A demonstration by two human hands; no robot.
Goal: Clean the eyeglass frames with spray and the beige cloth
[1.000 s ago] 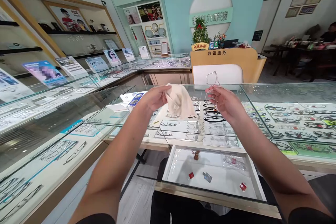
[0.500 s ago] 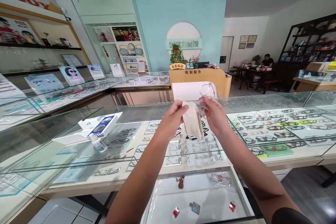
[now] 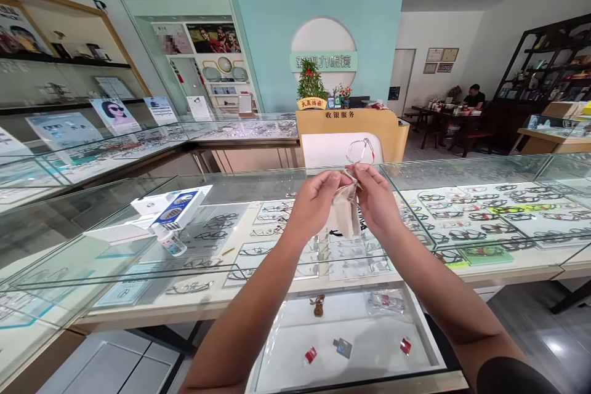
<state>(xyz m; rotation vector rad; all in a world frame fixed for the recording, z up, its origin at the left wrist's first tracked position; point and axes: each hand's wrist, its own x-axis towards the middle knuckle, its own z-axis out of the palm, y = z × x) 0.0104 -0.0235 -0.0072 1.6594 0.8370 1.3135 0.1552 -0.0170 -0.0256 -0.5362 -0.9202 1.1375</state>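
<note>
Above the glass counter, my two hands meet around a pair of clear-rimmed glasses [image 3: 361, 151]. My right hand [image 3: 376, 197] is closed on the glasses, with one round lens standing up above the fingertips. In my left hand [image 3: 318, 200], a cream cleaning cloth [image 3: 344, 215] is pinched and hangs down between the hands. The cloth's upper edge touches the lower part of the glasses, where the fingers and fabric hide the other lens.
A glass display counter [image 3: 258, 261] holds rows of spectacle frames. On it stand a spray bottle [image 3: 172, 242] and an open white-and-blue box [image 3: 178, 209]. Below, an open drawer [image 3: 369, 366] holds small packets. A person [image 3: 474, 97] sits at a far table.
My left hand has moved right with the cloth, bringing it onto the glasses beside my right hand. The view has tilted slightly down.
</note>
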